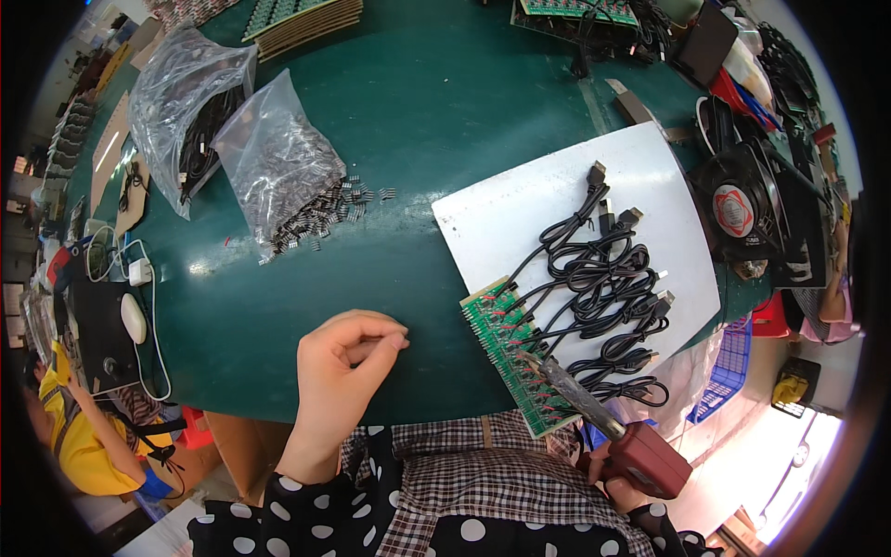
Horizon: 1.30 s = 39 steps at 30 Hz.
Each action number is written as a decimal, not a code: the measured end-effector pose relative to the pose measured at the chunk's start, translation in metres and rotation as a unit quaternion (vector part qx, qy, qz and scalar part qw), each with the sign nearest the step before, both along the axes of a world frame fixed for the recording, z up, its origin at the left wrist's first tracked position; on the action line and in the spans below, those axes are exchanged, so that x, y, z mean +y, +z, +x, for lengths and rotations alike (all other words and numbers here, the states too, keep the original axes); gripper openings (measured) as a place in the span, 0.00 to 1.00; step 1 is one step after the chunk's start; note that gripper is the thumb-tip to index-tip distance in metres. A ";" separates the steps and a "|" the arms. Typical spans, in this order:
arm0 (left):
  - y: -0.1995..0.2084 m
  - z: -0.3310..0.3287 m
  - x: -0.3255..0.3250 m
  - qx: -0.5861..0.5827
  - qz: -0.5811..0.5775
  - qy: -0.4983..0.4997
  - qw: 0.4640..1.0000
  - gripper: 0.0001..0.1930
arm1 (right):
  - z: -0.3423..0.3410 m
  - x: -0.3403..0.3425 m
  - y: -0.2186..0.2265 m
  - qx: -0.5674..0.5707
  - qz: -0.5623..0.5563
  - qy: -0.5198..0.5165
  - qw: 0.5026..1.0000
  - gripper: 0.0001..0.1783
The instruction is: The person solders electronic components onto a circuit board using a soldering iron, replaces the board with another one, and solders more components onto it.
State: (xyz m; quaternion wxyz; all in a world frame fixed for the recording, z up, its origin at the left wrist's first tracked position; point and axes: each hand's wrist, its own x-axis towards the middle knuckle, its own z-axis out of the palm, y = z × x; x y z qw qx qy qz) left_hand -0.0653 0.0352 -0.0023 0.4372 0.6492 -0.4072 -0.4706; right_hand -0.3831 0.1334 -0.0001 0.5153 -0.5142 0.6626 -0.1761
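Observation:
My left hand (343, 371) rests over the green table at centre, its fingers curled and thumb pressed against them; what they hold, if anything, is hidden. At the lower right my right hand (624, 494) grips the dark red body of a soldering gun (654, 459), partly hidden behind it. The gun's grey barrel slants up left, its tip over a green circuit board (506, 357). Short red wire ends show along the board. Several coiled black USB cables (594, 278) run from it across a white sheet (501, 209).
Left of centre, a clear plastic bag (283, 153) spills small metal connectors (320, 213) onto the table. Behind it lies a bag of black cables (190, 88). Stacked circuit boards (306, 28) stand at the back. A black fan (738, 209) is at right; a white mouse (133, 318) sits at left.

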 end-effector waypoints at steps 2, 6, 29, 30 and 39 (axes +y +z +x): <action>0.003 0.002 0.003 0.142 0.046 -0.025 0.988 0.05 | 0.006 -0.007 0.003 0.001 -0.023 0.021 1.000 0.08; 0.003 -0.015 0.015 0.335 0.138 -0.010 0.932 0.09 | 0.010 -0.012 0.009 -0.126 0.020 -0.018 0.992 0.11; -0.010 -0.052 0.019 0.269 0.029 -0.017 0.963 0.06 | -0.001 -0.009 0.004 -0.071 -0.004 0.125 0.990 0.16; -0.011 -0.052 0.020 0.272 0.025 -0.019 0.962 0.07 | -0.001 -0.006 0.002 -0.086 -0.004 0.104 0.991 0.16; -0.010 -0.050 0.019 0.274 0.030 -0.021 0.961 0.08 | -0.004 -0.004 -0.001 -0.108 -0.026 0.063 0.992 0.18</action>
